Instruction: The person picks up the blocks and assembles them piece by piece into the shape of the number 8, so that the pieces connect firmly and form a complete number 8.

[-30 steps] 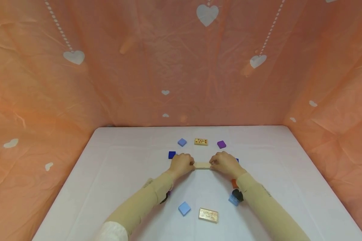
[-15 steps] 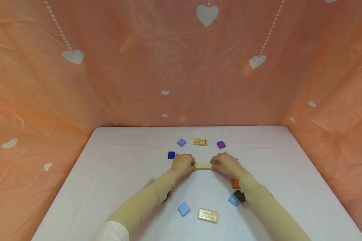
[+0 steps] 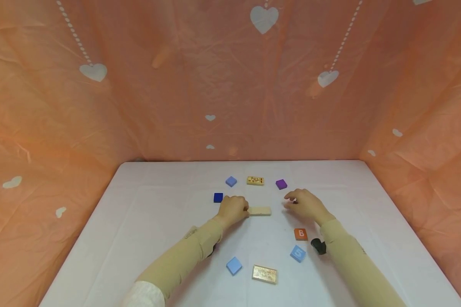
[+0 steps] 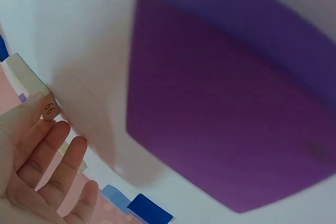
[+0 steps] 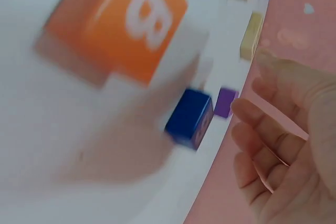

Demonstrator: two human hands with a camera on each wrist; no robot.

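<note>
A pale wooden block (image 3: 260,211) lies flat near the middle of the white table. The left hand (image 3: 232,208) pinches its left end between thumb and forefinger; in the left wrist view, the block's end face (image 4: 49,109) bears a mark like "66". To the right, apart from the block, hovers the right hand (image 3: 307,204) with loosely bent fingers and nothing between them. A dark blue block (image 5: 190,118) and a purple block (image 5: 226,102) show close to its fingers in the right wrist view. The dark blue one is mostly hidden by the hand in the head view.
Around lie an orange "B" block (image 3: 301,234), a light blue "5" block (image 3: 298,253), another light blue block (image 3: 234,266) and a gold block (image 3: 264,274). Farther back are a gold block (image 3: 255,181), purple (image 3: 281,184), blue (image 3: 231,181) and dark blue (image 3: 218,197) blocks.
The right hand has let go of the wooden block's right end and moved right, uncovering the orange and light blue blocks. The left hand has stayed on the left end.
</note>
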